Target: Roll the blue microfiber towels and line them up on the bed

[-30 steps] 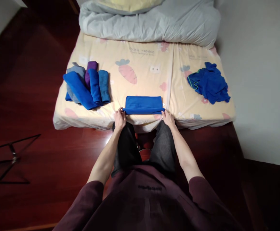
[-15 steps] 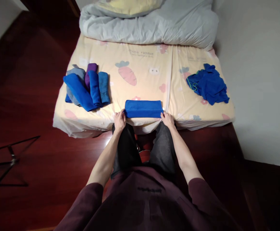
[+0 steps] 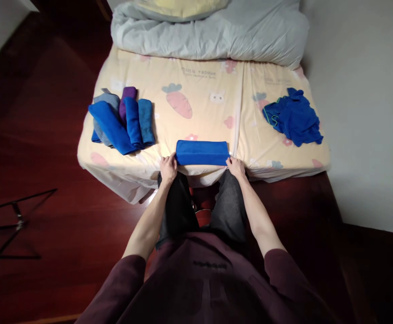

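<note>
A blue towel [image 3: 201,152], folded into a long narrow strip, lies flat at the front edge of the bed. My left hand [image 3: 168,168] pinches its left end near the lower corner. At the opposite end, my right hand [image 3: 236,167] grips the lower right corner between closed fingers. Off to the left rests a group of folded towels [image 3: 110,126] in blue, grey, purple and teal, partly overlapping. On the right side of the bed sits a crumpled heap of blue cloth [image 3: 294,118] with a green edge.
The bed [image 3: 210,121] has a pale yellow sheet printed with carrots. A grey-white quilt [image 3: 210,38] is bunched along its far side. A black tripod leg frame [image 3: 17,225] stands on the dark red floor at left. A wall [image 3: 361,112] borders the right.
Both hands keep hold of the towel's ends, and the towel has hardly moved. The sheet's hanging edge at the lower left of the bed has shifted and droops lower.
</note>
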`<state>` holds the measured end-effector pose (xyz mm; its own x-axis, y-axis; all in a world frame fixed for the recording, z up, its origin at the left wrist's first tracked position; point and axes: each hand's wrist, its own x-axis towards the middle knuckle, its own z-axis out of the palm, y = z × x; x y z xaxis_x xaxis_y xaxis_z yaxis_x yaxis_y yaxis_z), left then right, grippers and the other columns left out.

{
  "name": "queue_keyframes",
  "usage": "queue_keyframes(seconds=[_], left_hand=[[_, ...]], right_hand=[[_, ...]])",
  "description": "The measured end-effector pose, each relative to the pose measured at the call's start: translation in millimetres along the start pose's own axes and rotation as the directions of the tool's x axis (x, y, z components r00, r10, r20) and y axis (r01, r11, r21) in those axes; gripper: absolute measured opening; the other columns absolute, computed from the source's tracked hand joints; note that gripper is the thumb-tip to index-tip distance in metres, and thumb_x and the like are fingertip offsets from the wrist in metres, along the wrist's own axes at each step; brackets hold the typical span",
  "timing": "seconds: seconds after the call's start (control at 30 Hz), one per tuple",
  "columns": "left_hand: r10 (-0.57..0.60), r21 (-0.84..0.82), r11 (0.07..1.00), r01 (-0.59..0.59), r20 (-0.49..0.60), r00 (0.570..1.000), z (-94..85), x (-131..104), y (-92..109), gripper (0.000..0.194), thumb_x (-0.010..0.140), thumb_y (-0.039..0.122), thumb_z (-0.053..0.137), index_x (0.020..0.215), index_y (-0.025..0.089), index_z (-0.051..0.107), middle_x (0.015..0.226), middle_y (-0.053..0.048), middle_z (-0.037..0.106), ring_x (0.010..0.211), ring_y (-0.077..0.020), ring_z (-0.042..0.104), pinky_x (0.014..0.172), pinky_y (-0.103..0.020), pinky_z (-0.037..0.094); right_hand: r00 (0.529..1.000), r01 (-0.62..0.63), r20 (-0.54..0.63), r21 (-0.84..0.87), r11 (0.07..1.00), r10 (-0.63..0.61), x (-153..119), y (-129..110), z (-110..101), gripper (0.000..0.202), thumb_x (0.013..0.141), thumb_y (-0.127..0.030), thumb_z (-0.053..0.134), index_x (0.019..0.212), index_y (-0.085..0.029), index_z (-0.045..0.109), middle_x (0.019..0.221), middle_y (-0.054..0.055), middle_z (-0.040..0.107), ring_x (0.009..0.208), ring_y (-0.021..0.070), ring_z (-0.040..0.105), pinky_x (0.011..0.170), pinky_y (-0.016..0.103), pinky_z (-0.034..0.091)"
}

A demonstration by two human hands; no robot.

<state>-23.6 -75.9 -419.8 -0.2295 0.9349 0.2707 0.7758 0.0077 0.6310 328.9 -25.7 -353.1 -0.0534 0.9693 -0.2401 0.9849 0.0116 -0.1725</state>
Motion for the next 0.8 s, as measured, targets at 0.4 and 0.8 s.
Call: queue_keyframes(seconds=[0.4,0.8], left_hand=[[-0.021,0.029,0.999,0.021,0.019,1.000,-0.8,1,-1,0.044,0.105,0.033,0.044,0.132,0.019,0.075,0.100,-0.015,0.072,0.107,-0.0335,0.060,0.107,-0.051,0.047],[-0.041,-0.035,0.999,0.041,-0.003,0.999,-1.7,1,-1,0.035,0.105,0.031,0.050,0.126,0.020,0.075,0.124,-0.017,0.069,0.124,-0.0342,0.057,0.116,-0.054,0.043]], right_hand=[[0.999,-0.030,-0.042,-0.021,0.999,0.029,4,2,10,0.048,0.109,-0.042,0.043,0.106,-0.018,0.084,0.104,0.017,0.083,0.098,0.0274,0.078,0.083,0.029,0.052],[0.995,-0.048,-0.080,0.052,0.997,0.052,6,7,16,0.045,0.107,-0.047,0.048,0.100,-0.019,0.081,0.101,0.014,0.082,0.096,0.0261,0.076,0.082,0.028,0.051]])
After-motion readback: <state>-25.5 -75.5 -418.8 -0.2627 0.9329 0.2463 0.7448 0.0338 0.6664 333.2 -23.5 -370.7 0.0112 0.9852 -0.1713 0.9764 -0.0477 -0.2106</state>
